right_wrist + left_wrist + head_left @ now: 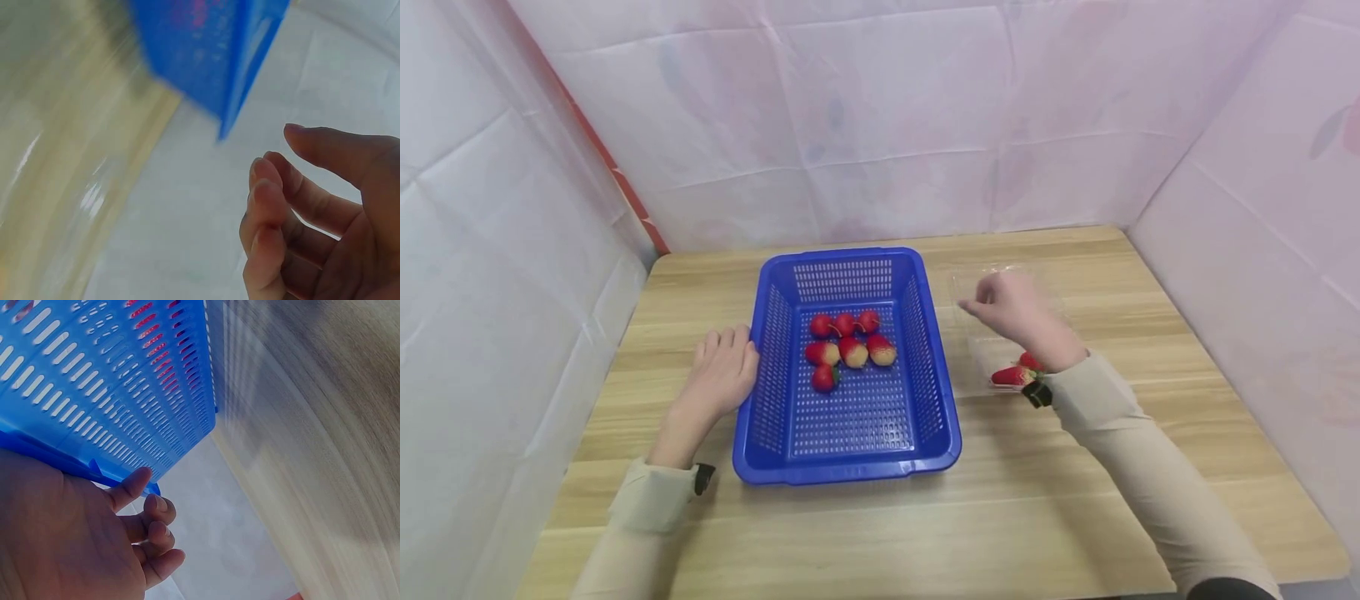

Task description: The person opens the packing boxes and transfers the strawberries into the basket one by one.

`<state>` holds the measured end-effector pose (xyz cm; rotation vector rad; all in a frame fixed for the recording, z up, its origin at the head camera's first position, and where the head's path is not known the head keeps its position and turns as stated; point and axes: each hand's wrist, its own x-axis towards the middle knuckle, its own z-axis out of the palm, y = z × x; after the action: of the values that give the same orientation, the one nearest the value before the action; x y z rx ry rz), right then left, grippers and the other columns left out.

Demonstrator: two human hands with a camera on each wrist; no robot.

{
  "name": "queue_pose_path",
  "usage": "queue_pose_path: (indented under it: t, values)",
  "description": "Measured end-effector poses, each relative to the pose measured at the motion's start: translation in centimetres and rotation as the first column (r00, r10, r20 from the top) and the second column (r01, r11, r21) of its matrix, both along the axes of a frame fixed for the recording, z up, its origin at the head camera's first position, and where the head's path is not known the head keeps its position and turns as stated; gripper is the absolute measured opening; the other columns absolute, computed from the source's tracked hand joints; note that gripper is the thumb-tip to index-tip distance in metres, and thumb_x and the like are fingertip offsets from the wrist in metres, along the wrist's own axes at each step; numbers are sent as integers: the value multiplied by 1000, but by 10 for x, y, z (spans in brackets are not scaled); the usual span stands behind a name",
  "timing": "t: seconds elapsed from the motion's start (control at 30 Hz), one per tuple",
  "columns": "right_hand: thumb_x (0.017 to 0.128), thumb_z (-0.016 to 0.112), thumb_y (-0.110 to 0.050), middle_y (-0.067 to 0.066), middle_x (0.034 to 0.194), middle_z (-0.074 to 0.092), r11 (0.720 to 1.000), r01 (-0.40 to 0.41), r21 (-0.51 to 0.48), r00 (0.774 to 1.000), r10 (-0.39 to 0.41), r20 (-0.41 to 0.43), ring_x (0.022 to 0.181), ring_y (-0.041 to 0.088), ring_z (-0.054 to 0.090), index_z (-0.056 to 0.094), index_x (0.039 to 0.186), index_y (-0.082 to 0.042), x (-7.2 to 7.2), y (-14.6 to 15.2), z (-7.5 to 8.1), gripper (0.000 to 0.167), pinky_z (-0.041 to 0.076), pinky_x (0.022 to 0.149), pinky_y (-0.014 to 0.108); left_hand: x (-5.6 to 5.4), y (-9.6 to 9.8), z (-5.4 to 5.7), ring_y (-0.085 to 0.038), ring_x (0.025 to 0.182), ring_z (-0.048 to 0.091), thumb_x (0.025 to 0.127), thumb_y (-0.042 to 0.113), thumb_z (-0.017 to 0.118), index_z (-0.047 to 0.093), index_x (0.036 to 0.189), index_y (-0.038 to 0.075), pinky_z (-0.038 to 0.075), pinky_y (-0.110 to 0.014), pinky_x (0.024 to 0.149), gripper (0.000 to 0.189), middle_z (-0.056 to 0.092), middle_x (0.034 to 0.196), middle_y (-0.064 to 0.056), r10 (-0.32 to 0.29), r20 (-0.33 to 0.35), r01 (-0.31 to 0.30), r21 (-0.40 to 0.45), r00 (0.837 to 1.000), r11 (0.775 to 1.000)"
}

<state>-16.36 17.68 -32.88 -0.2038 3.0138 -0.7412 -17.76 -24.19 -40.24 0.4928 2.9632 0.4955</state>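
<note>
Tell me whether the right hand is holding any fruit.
No, the right hand has nothing between its thumb and fingers.

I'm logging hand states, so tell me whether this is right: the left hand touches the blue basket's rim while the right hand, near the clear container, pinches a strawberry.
No: the right hand, near the clear container, holds nothing, as the right wrist view shows. The left hand does touch the blue basket's rim.

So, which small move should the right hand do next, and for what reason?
Probably the right hand should reach for the frontmost red fruit in the blue basket: the hand is empty, that fruit sits alone in its row, and the left hand rests against the basket.
</note>
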Motion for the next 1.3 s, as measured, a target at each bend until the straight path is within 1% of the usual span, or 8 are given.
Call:
queue_pose_path:
  t: [0.23,0.43,0.5,0.6,0.73,0.83,1.03,1.3]
  values:
    - [90,69,-24,5,67,60,995,83,52,996,-84,32,61,23,52,68,76,-1,12,58,-16,26,42,57,39,3,0,0,-34,92,35,106,28,18,44,112,2,28,-47,82,37,46,100,-15,-1,2,1,-1,1000,1000]
    - [86,68,-11,16,82,68,994,104,37,991,-107,78,76,32,62,68,84,4,24,89,-37,16,49,73,52,5,2,2,-33,90,37,105,27,19,43,109,4,29,-47,80,33,46,97,-14,-7,-6,7,8,1000,1000]
    - [84,69,-8,20,85,68,994,97,53,993,-101,62,80,36,63,68,87,7,27,96,-45,15,48,75,55,5,3,2,-33,91,36,105,27,19,43,109,4,29,-47,80,33,46,97,-15,-7,-5,7,7,1000,1000]
    - [82,72,-9,18,79,66,993,88,73,995,-90,30,77,35,62,68,81,5,30,101,-57,15,48,72,52,5,3,2,-34,91,36,105,27,19,44,111,3,29,-47,81,34,46,98,-15,-4,-6,4,6,1000,1000]
    - [84,73,-11,5,62,53,991,94,100,995,-97,24,61,24,49,61,67,-2,32,103,-69,23,40,58,39,4,3,2,-34,91,36,105,27,19,44,111,4,29,-47,81,35,47,99,-15,-1,-8,1,5,1000,1000]
    - [85,69,-7,5,61,47,987,110,118,992,-116,40,59,23,44,60,68,-1,31,103,-76,20,36,55,35,3,2,1,-33,91,36,105,27,18,44,110,4,28,-46,80,35,46,98,-15,-3,-6,3,4,1000,1000]
    - [84,70,-6,18,75,62,985,108,132,990,-118,71,67,31,56,66,87,8,28,100,-91,15,46,63,45,3,2,0,-32,91,36,105,28,17,44,110,5,29,-46,81,36,46,98,-14,-4,-2,4,0,1000,1000]
    - [86,75,-16,19,83,66,994,81,76,994,-85,62,77,36,60,68,89,6,21,94,-95,23,46,74,53,2,1,-1,-33,91,36,105,28,18,44,109,5,29,-46,80,35,46,98,-14,1,-8,-1,0,1000,1000]
